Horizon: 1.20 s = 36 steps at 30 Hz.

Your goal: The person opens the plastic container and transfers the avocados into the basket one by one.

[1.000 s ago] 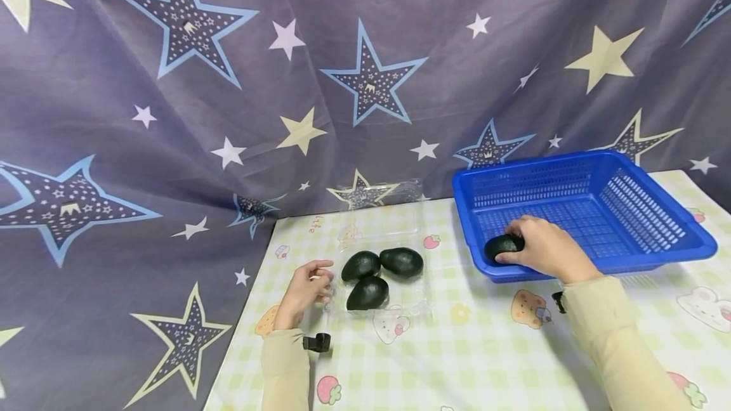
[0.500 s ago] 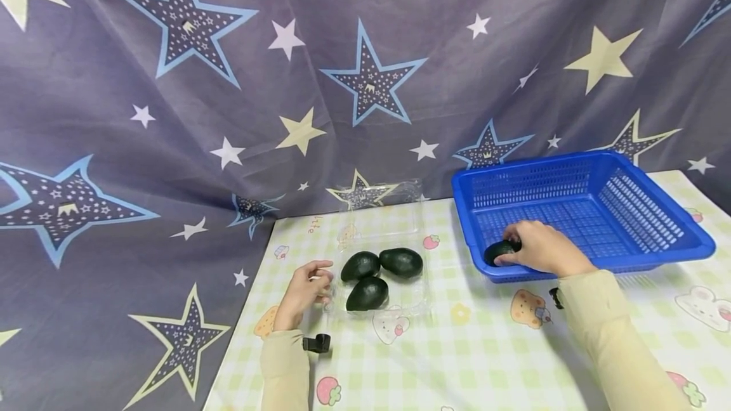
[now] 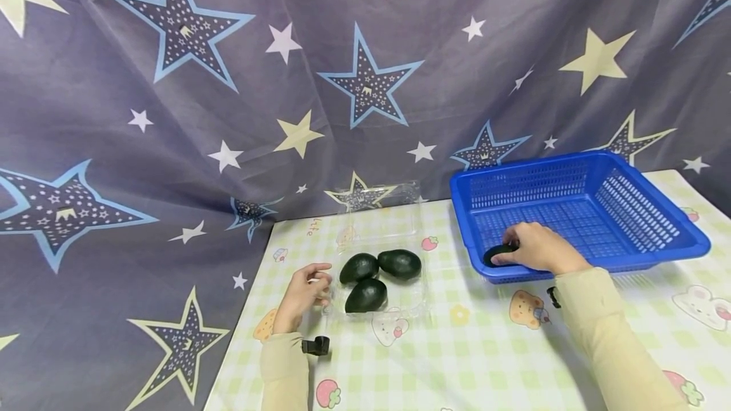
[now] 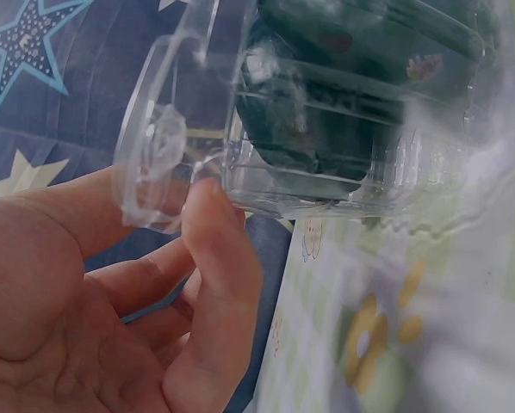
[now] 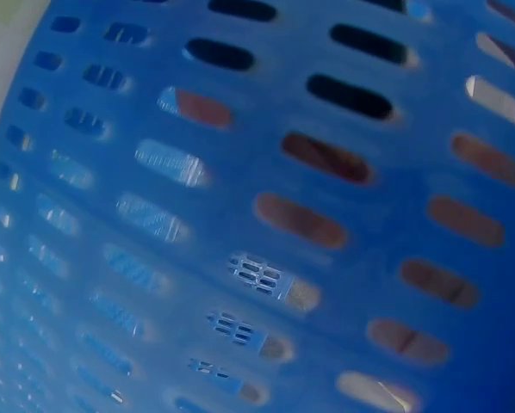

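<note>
Plainly, the held avocado looks dark green.

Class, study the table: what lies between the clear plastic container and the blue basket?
No object: between the clear plastic container and the blue basket, the head view shows only a strip of checkered tablecloth, with a printed strawberry on it.

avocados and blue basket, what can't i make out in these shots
Head view: part of the held avocado, hidden by the right hand.
Right wrist view: that avocado's outline, behind the slotted wall of the blue basket.
Left wrist view: how many avocados there are, blurred by the clear box and cut by the top edge.
</note>
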Tool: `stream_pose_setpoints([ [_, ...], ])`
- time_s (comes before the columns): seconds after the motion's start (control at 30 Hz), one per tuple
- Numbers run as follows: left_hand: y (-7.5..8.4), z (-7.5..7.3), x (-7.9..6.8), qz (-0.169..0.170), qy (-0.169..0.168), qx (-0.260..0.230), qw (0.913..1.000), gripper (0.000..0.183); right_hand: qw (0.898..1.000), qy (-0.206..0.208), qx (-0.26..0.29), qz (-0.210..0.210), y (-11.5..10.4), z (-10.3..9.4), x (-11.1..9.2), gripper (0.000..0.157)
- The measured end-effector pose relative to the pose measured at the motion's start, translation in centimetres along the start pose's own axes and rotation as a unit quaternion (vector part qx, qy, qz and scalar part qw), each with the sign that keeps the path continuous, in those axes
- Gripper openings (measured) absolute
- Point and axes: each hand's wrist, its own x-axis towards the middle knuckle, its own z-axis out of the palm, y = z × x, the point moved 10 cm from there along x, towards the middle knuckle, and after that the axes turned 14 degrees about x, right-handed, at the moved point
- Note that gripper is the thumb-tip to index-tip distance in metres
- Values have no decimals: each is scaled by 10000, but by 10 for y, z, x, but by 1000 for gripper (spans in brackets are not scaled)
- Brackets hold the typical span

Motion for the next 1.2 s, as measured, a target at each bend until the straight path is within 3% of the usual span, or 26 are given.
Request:
stream_pose_setpoints([
  [0.57, -1, 0, 0, 35, -38, 20, 10000, 40, 9991, 285, -305, 121, -5, -6, -4, 44],
  [1.2, -1, -1, 1, 44, 4, 11, 10000, 40, 9929, 999, -389, -520, -56, -8, -2, 29],
])
